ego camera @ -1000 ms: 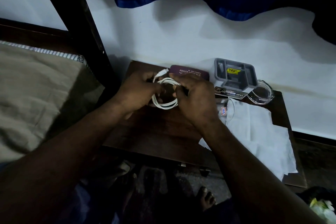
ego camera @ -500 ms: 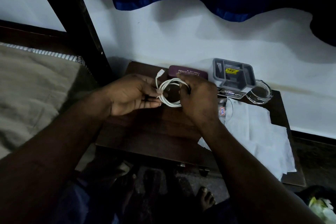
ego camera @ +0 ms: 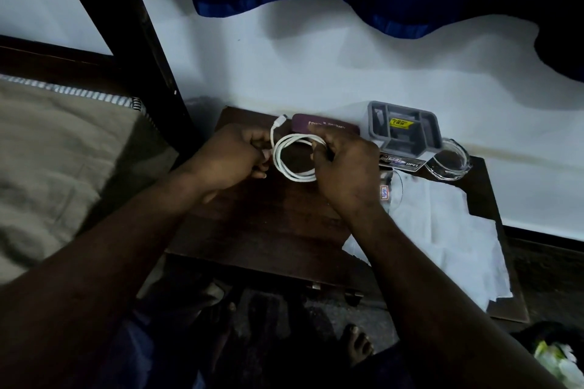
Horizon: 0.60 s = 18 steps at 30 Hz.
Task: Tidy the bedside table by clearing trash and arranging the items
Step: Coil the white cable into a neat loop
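A white cable [ego camera: 286, 164] is wound into a loop above the dark wooden bedside table [ego camera: 259, 230]. My left hand [ego camera: 232, 155] pinches the loop's left side, with the plug end sticking up beside it. My right hand [ego camera: 346, 167] grips the loop's right side. Behind the hands lies a maroon spectacle case [ego camera: 319, 127] with white lettering, partly hidden by my right hand.
A grey plastic organiser [ego camera: 404, 131] with a yellow sticker stands at the back. A glass dish [ego camera: 448, 161] sits to its right. White paper [ego camera: 442, 237] covers the table's right side, with a clear glass [ego camera: 393, 189] on it. A bed [ego camera: 57, 161] lies to the left.
Both hands keep hold of the cable loop and have shifted slightly. The loop looks a bit larger and rounder, and the plug end points up at the back left.
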Each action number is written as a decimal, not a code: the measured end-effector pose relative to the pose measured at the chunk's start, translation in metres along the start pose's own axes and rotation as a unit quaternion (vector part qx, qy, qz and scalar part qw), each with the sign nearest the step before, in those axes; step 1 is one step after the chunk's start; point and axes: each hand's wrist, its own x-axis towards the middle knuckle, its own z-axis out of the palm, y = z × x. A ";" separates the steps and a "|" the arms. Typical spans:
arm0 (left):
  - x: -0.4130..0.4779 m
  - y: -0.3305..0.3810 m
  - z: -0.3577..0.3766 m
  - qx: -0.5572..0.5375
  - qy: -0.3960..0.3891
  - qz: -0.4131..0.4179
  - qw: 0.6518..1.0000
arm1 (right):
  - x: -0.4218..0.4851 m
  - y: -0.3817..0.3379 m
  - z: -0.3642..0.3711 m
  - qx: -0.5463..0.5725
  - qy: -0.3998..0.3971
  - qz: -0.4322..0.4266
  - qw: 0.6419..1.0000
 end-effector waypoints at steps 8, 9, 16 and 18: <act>-0.002 -0.003 0.006 0.104 0.063 0.054 0.991 | -0.004 -0.009 0.000 -0.074 -0.024 -0.036 0.996; -0.002 -0.005 0.007 0.209 0.084 0.098 0.969 | -0.004 -0.010 0.001 -0.076 -0.033 -0.038 0.996; -0.003 -0.014 0.012 0.345 0.096 0.187 0.915 | -0.003 -0.008 0.010 -0.025 -0.043 0.012 0.999; -0.002 -0.013 0.011 0.295 0.114 0.154 0.936 | -0.002 -0.007 0.013 0.023 -0.036 0.044 0.998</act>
